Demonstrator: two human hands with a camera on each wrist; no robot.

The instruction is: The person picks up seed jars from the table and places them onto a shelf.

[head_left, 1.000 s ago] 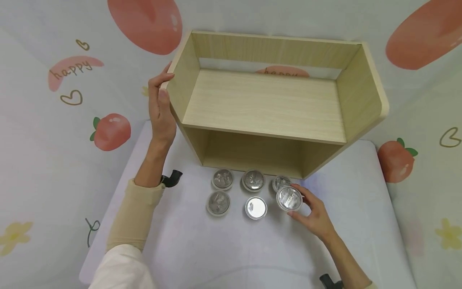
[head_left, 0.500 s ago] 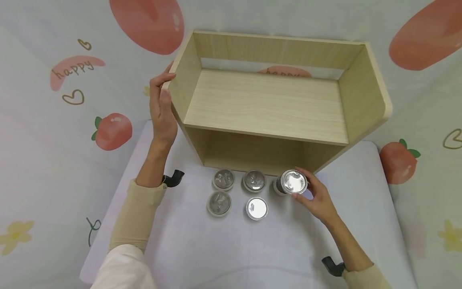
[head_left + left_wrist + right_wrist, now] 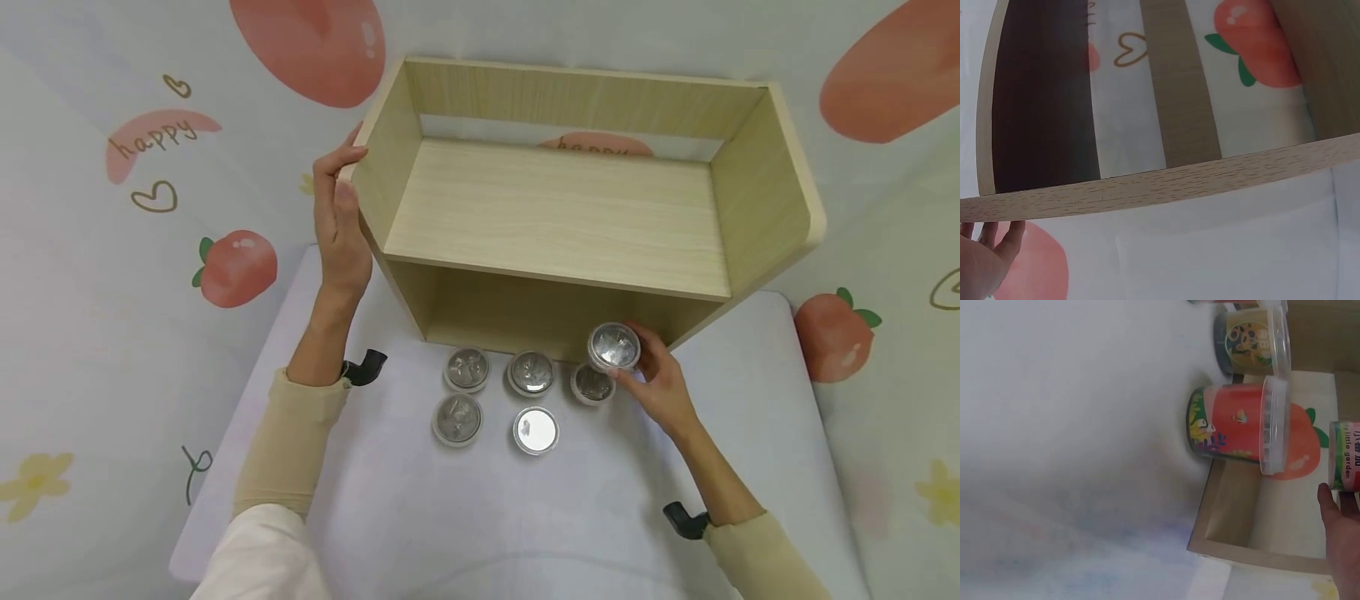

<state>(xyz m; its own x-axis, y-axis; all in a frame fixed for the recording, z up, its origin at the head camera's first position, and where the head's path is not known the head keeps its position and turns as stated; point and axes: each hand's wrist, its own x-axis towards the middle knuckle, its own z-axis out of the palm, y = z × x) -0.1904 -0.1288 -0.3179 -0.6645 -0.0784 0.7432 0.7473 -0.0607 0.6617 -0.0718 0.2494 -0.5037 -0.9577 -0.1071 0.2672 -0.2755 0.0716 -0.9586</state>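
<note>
My right hand [image 3: 663, 392] holds a small plastic jar [image 3: 614, 346] with a silvery lid between thumb and fingers. It is raised in front of the lower opening of the wooden shelf [image 3: 555, 217], partly over another jar [image 3: 592, 385]. In the right wrist view, the held jar [image 3: 1347, 456] shows a colourful "little garden" label beside my fingers. My left hand [image 3: 343, 242] grips the front edge of the shelf's left side panel, fingertips over the edge and thumb at the front. In the left wrist view, several fingers [image 3: 1013, 237] touch that panel's edge [image 3: 1166, 187].
Several more jars stand on the white table [image 3: 480, 525] before the shelf: two at the left, one at the middle back [image 3: 532, 372] and one with a bright lid [image 3: 536, 431]. A red-labelled jar [image 3: 1238, 422] stands close to the shelf. A patterned cloth hangs behind.
My right hand has carried the jar forward and slightly right, from in front of the right-hand jar to over its far side. The left hand stays on the side panel.
</note>
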